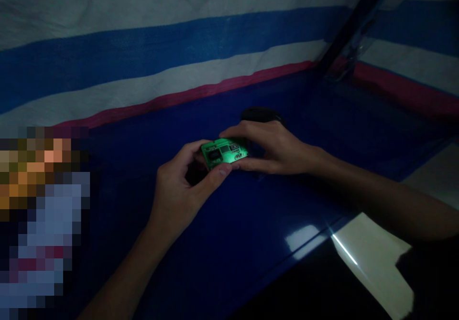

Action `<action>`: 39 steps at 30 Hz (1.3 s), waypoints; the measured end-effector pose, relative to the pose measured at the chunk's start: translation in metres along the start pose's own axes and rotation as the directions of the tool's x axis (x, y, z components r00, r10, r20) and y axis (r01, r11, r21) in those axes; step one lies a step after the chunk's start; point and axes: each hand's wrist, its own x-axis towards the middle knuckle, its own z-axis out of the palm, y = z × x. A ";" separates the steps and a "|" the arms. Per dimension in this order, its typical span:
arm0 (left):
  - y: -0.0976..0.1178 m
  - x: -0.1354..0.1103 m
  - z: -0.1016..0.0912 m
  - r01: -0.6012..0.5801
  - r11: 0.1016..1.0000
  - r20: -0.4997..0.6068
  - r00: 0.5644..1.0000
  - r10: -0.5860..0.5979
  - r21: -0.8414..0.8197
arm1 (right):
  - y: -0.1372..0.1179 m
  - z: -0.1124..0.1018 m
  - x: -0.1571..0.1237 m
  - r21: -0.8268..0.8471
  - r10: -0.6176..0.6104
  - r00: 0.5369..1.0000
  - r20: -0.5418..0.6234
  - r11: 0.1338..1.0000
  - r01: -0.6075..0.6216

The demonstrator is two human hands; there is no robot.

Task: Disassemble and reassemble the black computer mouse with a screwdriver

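Note:
A small green circuit board (225, 151) with dark components is held up between both hands over the dark blue table. My left hand (182, 174) grips its left end, thumb along the near edge and fingers behind. On the right end, my right hand (268, 143) pinches the board between thumb and fingers. The board's face is tilted toward me and brightly lit. Just beyond my right hand lies a black rounded object (261, 114), partly hidden by the hand; its kind I cannot make out.
The glossy blue tabletop (229, 224) is backed by a striped white, blue and red sheet (161, 48). A dark post (355, 24) rises at the table's far right corner. A pixelated area covers the left side. Pale floor shows past the near edge.

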 end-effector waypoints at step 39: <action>-0.003 -0.003 0.004 -0.156 0.957 -0.024 0.986 0.167 0.244 | -0.003 0.001 0.002 0.108 0.107 0.994 0.017 0.988 -0.108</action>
